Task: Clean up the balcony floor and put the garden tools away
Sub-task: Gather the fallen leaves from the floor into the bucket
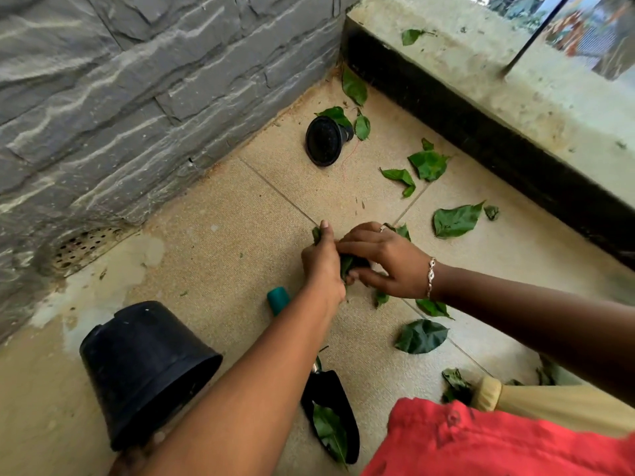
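Green leaves lie scattered over the beige tiled floor (pixel 223 235), such as one large leaf (pixel 455 219) to the right and another (pixel 421 336) nearer me. My left hand (pixel 323 262) grips a bunch of gathered leaves (pixel 345 264) low over the floor. My right hand (pixel 385 259) meets it, fingers curled on the same bunch. A black trowel (pixel 335 403) with a teal handle (pixel 278 300) lies under my left forearm, a leaf on its blade.
A large black pot (pixel 141 369) lies overturned at the lower left. A small black pot (pixel 324 140) lies on its side near the grey stone wall (pixel 137 80). A floor drain (pixel 82 247) sits at the wall's foot. A raised concrete ledge (pixel 481 73) bounds the right.
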